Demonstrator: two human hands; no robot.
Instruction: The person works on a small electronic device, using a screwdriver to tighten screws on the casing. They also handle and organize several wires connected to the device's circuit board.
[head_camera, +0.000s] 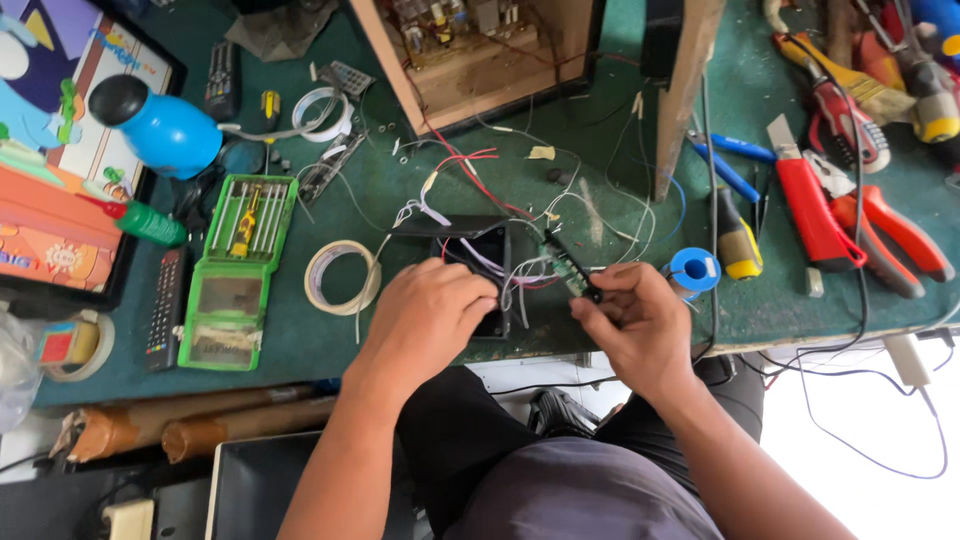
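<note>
Open box (480, 275) sits at counter (400, 190) near edge, centre; circuit board (566, 268) just right of it. Tape roll (342, 277) left, screwdriver case (238, 270) further left. Solder spool (692, 271) right; pliers (890, 240) toward right edge.

The workbench (400, 190) is covered in dark green, and near its front edge stand a black open box (478, 250) trailing red, white and purple wires (520, 280) and a green circuit board (565, 268). Toward the left edge lie a bright green screwdriver case (238, 270), a blue lamp (165, 130) with a black head, and a cream tape roll (342, 277). At the right edge are red-handled pliers (890, 235), a red utility knife (812, 205) and a blue solder spool (692, 270).
</note>
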